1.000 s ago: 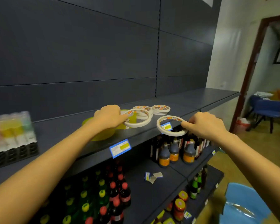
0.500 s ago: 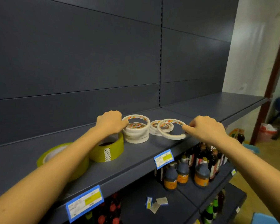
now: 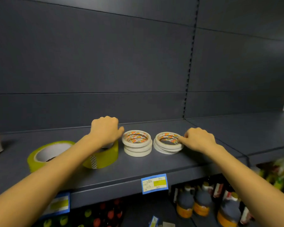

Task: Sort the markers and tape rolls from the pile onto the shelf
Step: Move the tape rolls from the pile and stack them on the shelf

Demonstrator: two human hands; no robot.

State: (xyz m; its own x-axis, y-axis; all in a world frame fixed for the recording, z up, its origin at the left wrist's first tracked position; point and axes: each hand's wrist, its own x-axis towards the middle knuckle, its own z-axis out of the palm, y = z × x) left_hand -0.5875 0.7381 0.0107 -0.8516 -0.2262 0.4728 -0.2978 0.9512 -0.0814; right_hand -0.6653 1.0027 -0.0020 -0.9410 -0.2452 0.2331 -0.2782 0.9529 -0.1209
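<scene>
Left hand (image 3: 105, 130), fingers hidden, right hand (image 3: 198, 140) pinching tape stack (image 3: 166, 149), bottles (image 3: 202, 203) blurred

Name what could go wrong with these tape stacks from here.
1. The right white stack looks unevenly aligned; the right hand, pinching its top roll's rim, could drag rolls askew when letting go.
2. The left hand sits over a yellow tape roll, thumb close to the left white stack; pulling back might nudge either.
</scene>
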